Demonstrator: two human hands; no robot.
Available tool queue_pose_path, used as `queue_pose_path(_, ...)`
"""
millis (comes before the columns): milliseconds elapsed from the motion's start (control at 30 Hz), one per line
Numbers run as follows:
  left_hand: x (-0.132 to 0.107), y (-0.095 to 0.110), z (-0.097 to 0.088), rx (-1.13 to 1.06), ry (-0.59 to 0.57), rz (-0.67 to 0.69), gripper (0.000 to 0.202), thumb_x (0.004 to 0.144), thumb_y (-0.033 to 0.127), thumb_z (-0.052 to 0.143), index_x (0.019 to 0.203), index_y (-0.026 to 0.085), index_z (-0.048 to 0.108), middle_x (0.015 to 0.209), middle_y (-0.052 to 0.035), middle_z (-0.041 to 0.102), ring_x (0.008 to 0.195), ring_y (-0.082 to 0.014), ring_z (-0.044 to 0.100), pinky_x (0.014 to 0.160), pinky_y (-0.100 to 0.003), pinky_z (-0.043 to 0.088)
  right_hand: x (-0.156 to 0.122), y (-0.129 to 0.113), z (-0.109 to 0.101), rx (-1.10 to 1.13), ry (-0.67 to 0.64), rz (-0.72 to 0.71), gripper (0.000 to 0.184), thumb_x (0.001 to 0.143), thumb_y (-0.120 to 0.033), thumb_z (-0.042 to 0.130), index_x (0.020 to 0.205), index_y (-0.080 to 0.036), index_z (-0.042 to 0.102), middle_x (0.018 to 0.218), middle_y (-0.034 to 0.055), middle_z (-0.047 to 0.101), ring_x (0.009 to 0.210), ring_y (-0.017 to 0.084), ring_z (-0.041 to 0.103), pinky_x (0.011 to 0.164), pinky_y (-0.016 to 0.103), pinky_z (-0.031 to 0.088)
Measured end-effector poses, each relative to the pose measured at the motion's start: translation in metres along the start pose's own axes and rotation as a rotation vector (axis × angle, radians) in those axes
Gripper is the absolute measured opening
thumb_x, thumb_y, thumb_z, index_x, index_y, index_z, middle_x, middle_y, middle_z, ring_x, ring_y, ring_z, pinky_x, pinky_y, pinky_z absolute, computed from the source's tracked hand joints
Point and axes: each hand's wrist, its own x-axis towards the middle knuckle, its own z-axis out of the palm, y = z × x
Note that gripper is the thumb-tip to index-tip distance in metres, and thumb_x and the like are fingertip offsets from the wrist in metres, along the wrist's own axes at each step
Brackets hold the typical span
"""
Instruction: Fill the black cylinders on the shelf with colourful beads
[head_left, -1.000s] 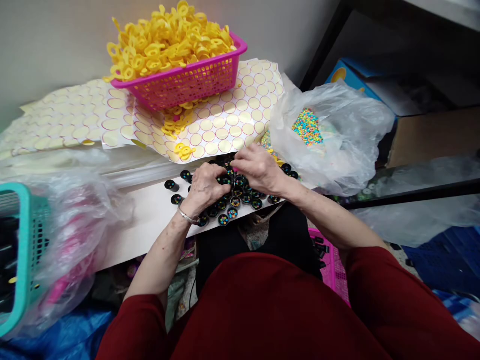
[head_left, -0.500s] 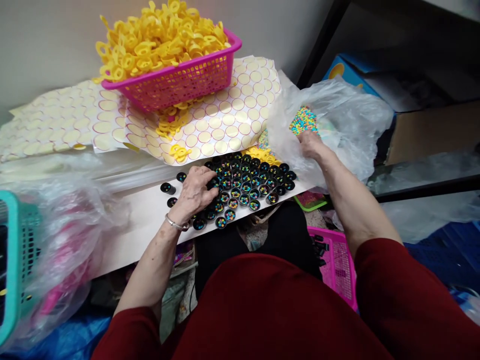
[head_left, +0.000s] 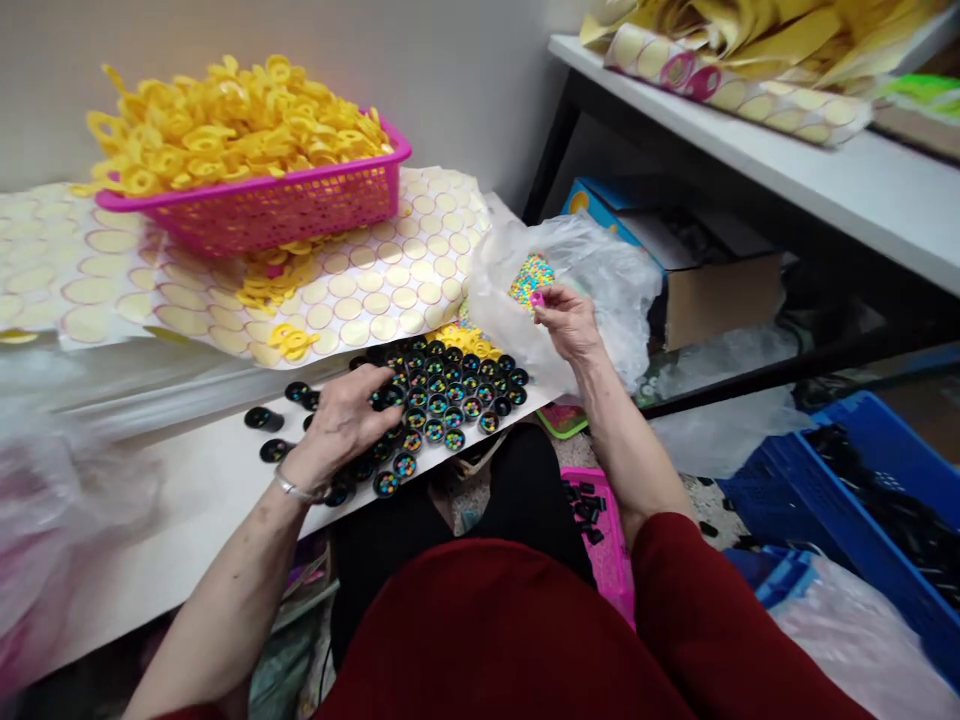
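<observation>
My left hand (head_left: 346, 418) lies over the left side of a cluster of small black cups (head_left: 454, 415), thumb and fingers apart and touching cups. Many of these cups contain small coloured beads. Inside others under and beside my left hand, the contents are hard to make out. At the mouth of a clear plastic bag (head_left: 607, 260), my right hand (head_left: 568, 318) pinches a small pink cup (head_left: 536, 299). Just behind it is a heap of yellow, blue and pink beads (head_left: 531, 275) in the bag. Whether the pink cup holds beads cannot be seen.
A pink basket (head_left: 285, 205) heaped with yellow ring-shaped pieces (head_left: 225, 125) stands on sticker sheets (head_left: 360, 300). More yellow pieces (head_left: 465, 340) lie behind the cups. A white shelf (head_left: 712, 130) juts in at right. Below are a pink basket (head_left: 615, 560) and a blue crate (head_left: 847, 500).
The view has turned to the right. My right hand has come up from the beads, and the pink cup now shows in its fingers. My left hand stays over the black cups.
</observation>
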Motion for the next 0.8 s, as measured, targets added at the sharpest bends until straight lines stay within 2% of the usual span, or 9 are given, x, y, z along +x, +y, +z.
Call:
queue_pose_path(100, 0.000, 0.009, 0.004, 0.007, -0.011, -0.051, 0.039, 0.070, 0.028, 0.062, 0.107, 0.018, 0.061, 0.085, -0.0014, 0.065, 0.077, -0.0182, 0.062, 0.073, -0.030, 0.049, -0.035, -0.022, 0.038, 0.054, -0.221, -0.002, 0.036, 0.055, -0.038, 0.086, 0.080, -0.022, 0.067, 0.079, -0.0003, 0.065, 0.070, 0.013, 0.056, 0.062, 0.026, 0.048)
queue_pose_path(200, -0.004, 0.014, 0.005, 0.036, -0.025, -0.087, 0.046, 0.066, 0.025, 0.061, 0.112, 0.018, 0.056, 0.083, 0.0005, 0.064, 0.074, -0.0160, 0.060, 0.071, -0.028, 0.048, -0.069, -0.037, 0.079, -0.042, -0.524, -0.045, 0.027, 0.069, -0.039, 0.080, 0.084, -0.020, 0.068, 0.083, 0.0012, 0.066, 0.077, 0.014, 0.059, 0.072, 0.029, 0.049)
queue_pose_path(267, -0.008, 0.016, 0.004, 0.065, -0.029, -0.107, 0.047, 0.064, 0.024, 0.062, 0.111, 0.019, 0.054, 0.082, 0.0011, 0.063, 0.073, -0.0155, 0.059, 0.069, -0.027, 0.047, -0.084, -0.040, 0.102, -0.179, -0.695, -0.166, 0.017, 0.079, -0.035, 0.071, 0.085, -0.019, 0.068, 0.083, 0.0015, 0.063, 0.078, 0.015, 0.058, 0.075, 0.031, 0.048)
queue_pose_path(333, -0.012, 0.017, 0.001, 0.081, -0.029, -0.128, 0.045, 0.063, 0.023, 0.061, 0.108, 0.019, 0.054, 0.081, 0.0010, 0.063, 0.072, -0.0159, 0.059, 0.068, -0.027, 0.046, -0.092, -0.040, 0.120, -0.367, -0.787, -0.336, 0.011, 0.087, -0.027, 0.060, 0.086, -0.019, 0.067, 0.084, 0.0032, 0.061, 0.080, 0.016, 0.056, 0.076, 0.032, 0.046)
queue_pose_path(433, -0.018, 0.017, -0.002, 0.067, -0.033, -0.157, 0.040, 0.062, 0.022, 0.060, 0.102, 0.020, 0.053, 0.081, 0.0003, 0.064, 0.074, -0.0175, 0.062, 0.068, -0.028, 0.047, -0.099, -0.038, 0.137, -0.723, -0.860, -0.585, 0.020, 0.089, -0.016, 0.048, 0.088, -0.018, 0.068, 0.089, 0.0077, 0.062, 0.083, 0.020, 0.053, 0.073, 0.035, 0.043)
queue_pose_path(500, -0.021, 0.017, -0.004, 0.050, -0.034, -0.185, 0.038, 0.062, 0.022, 0.058, 0.099, 0.020, 0.053, 0.082, -0.0004, 0.065, 0.076, -0.0187, 0.063, 0.069, -0.029, 0.047, -0.102, -0.040, 0.146, -0.939, -0.904, -0.714, 0.022, 0.086, -0.011, 0.048, 0.090, -0.019, 0.069, 0.091, 0.0096, 0.063, 0.084, 0.023, 0.050, 0.070, 0.037, 0.039)
queue_pose_path(567, -0.023, 0.017, -0.006, 0.041, -0.028, -0.212, 0.037, 0.062, 0.022, 0.058, 0.099, 0.020, 0.053, 0.083, -0.0013, 0.065, 0.078, -0.0196, 0.064, 0.070, -0.030, 0.048, -0.105, -0.044, 0.154, -1.062, -0.927, -0.795, 0.023, 0.083, -0.010, 0.050, 0.092, -0.020, 0.069, 0.093, 0.0111, 0.063, 0.085, 0.025, 0.049, 0.069, 0.039, 0.037)
queue_pose_path(700, -0.028, 0.010, -0.006, 0.026, 0.013, -0.230, 0.038, 0.062, 0.022, 0.059, 0.100, 0.019, 0.055, 0.082, -0.0010, 0.065, 0.077, -0.0186, 0.063, 0.072, -0.030, 0.049, -0.105, -0.047, 0.161, -1.027, -0.882, -0.821, 0.026, 0.085, -0.011, 0.049, 0.096, -0.020, 0.070, 0.096, 0.0126, 0.064, 0.087, 0.026, 0.049, 0.071, 0.041, 0.037)
queue_pose_path(800, -0.031, -0.003, -0.007, -0.017, 0.055, -0.205, 0.041, 0.063, 0.024, 0.062, 0.103, 0.018, 0.058, 0.082, -0.0002, 0.065, 0.075, -0.0173, 0.061, 0.072, -0.029, 0.049, -0.097, -0.043, 0.154, -0.769, -0.761, -0.735, 0.024, 0.089, -0.016, 0.048, 0.094, -0.022, 0.070, 0.094, 0.0086, 0.064, 0.085, 0.022, 0.053, 0.073, 0.037, 0.042)
